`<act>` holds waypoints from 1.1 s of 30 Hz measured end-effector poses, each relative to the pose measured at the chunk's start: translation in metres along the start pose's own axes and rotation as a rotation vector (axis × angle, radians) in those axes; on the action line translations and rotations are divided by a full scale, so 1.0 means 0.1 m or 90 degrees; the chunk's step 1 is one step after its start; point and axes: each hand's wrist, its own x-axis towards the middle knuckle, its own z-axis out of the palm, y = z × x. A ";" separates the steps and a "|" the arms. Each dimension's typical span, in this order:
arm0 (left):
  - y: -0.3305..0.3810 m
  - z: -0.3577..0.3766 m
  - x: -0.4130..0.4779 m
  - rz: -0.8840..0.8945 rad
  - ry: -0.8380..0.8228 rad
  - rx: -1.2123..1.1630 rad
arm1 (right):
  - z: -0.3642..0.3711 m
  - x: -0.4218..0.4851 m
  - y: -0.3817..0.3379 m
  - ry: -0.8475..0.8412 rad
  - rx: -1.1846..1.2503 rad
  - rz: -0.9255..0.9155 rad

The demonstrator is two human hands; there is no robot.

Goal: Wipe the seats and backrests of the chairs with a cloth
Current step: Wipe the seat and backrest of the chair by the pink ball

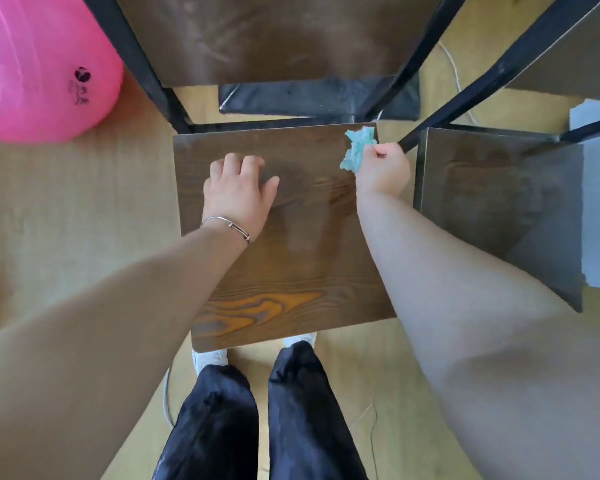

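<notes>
Both forearms take up most of the view, reaching down over the chair seat (291, 271). Right hand (383, 169) is balled into a tight fist around the cloth (357, 148), a scrunched-up teal rag that pokes out of the fist on the far and left side. That grip sits over the far right corner of the seat. Honestly can't tell if the rag is pressed onto the wood or just above it.

Left hand (238, 188) is well off to the left of the grip, resting on the seat with the fingers loosely spread and a bit bent, holding nothing. Thin bracelet (227, 226) on that wrist.

Beyond the grip is the backrest (274, 36), a dark wood panel between black metal posts, with some pale smeary marks on it. Just right of my fist is a second chair (499, 202), same dark seat, and one of its black frame bars comes down close to my knuckles.

Way off to the left of the grip there's a big pink ball (32, 64) on the light wooden floor (84, 202). Back toward me from the grip, past the near edge of the seat, are my dark trousers (222, 427) and a white shoe (210, 358) tucked partly under it.
</notes>
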 end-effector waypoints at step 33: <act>-1.77 -0.30 -0.27 -0.173 0.068 -0.005 | 1.93 -1.56 -0.95 -0.194 -0.089 -0.286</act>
